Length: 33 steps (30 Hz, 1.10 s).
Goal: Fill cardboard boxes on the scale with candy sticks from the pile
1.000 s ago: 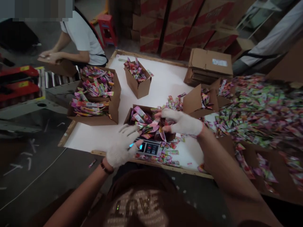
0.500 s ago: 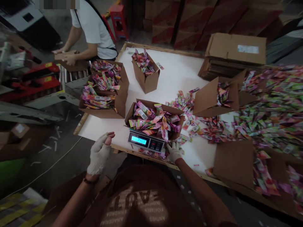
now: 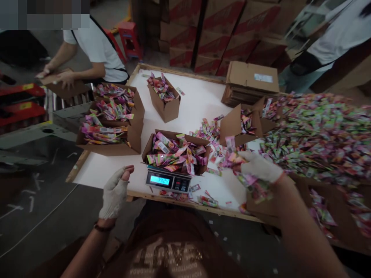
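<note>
Packets (image 3: 231, 159) are in the right hand (image 3: 259, 166), its grip curled round them, above the bench (image 3: 97, 172). The left hand (image 3: 114, 195) has a half-open, empty grip. Packets look light, bendy, slippery: pinch their middles.

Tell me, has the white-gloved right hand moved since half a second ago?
Yes: the right hand moved rightward, away from the silver-framed black rectangular digital scale.

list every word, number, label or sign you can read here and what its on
"1425", seemingly, on the blue-lit display of the silver-and-black digital scale; digits blurred
"AUT", upside down, on the brown fabric shirt; smaller lettering unreadable
Too small or blurred: white rectangular label on the flat brown cardboard stack; red-and-brown cardboard boxes; pink-and-green plastic packets
</note>
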Tool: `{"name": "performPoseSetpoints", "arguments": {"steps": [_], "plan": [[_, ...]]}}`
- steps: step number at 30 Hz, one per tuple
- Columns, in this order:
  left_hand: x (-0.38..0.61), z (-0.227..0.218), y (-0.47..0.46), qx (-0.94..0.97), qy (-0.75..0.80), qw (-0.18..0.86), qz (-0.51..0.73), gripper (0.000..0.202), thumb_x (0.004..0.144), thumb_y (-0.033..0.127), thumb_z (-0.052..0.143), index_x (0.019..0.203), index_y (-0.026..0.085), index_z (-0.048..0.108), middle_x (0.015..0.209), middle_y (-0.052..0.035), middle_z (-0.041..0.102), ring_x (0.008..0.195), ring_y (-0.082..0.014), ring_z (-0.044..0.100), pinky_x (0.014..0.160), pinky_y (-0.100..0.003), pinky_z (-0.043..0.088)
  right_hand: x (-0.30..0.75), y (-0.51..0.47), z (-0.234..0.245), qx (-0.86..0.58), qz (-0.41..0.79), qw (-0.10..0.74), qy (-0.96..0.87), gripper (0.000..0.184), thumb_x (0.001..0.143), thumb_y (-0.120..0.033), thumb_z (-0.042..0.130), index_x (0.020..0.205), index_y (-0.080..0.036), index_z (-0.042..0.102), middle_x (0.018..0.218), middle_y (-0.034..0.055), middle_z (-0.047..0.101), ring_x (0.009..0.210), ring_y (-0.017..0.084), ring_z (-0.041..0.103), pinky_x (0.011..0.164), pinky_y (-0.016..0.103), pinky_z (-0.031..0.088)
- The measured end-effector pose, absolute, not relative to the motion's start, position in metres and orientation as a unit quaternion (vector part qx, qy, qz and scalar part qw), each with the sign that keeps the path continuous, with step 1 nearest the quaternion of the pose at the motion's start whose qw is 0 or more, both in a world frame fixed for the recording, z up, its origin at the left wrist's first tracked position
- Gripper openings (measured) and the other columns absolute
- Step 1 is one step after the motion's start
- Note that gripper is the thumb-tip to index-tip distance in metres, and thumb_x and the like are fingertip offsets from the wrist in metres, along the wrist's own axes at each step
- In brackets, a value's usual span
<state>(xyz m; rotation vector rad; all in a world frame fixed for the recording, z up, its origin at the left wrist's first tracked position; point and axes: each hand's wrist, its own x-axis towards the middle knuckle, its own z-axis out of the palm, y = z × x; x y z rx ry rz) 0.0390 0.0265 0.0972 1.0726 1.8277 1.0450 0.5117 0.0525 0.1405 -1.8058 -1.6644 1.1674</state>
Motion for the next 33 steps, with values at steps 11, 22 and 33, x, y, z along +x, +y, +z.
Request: {"name": "performPoseSetpoints", "arguments": {"steps": [11, 22, 33], "plan": [[0.038, 0.102, 0.024, 0.389, 0.705, 0.381, 0.454, 0.063, 0.074, 0.071, 0.074, 0.106, 0.017, 0.079, 0.119, -0.0157, 0.079, 0.121, -0.0353, 0.069, 0.111, -0.048, 0.05, 0.286, 0.16, 0.16, -0.482, 0.238, -0.16, -0.828, 0.054, 0.075, -0.02, 0.073, 0.129, -0.018, 0.075, 0.124, 0.0158, 0.079, 0.109, 0.03, 0.077, 0.088, 0.034, 0.059], [0.017, 0.083, 0.01, 0.351, 0.734, 0.383, 0.437, 0.061, 0.074, 0.069, 0.077, 0.106, 0.018, 0.078, 0.118, -0.0146, 0.079, 0.117, -0.0334, 0.071, 0.113, -0.049, 0.05, 0.457, 0.081, 0.14, -0.637, 0.357, 0.293, -0.617, 0.037, 0.101, -0.045, 0.052, 0.13, -0.028, 0.066, 0.131, 0.0103, 0.07, 0.119, 0.029, 0.07, 0.101, 0.048, 0.059], [0.03, 0.094, 0.036, 0.42, 0.712, 0.381, 0.413, 0.067, 0.076, 0.072, 0.072, 0.109, 0.014, 0.077, 0.118, -0.0174, 0.078, 0.114, -0.032, 0.069, 0.104, -0.045, 0.052, 0.41, -0.081, -0.062, -0.789, 0.385, -0.125, -0.463, 0.018, 0.089, -0.033, 0.078, 0.097, -0.017, 0.075, 0.104, 0.0098, 0.076, 0.101, 0.027, 0.074, 0.093, 0.042, 0.058]]}}
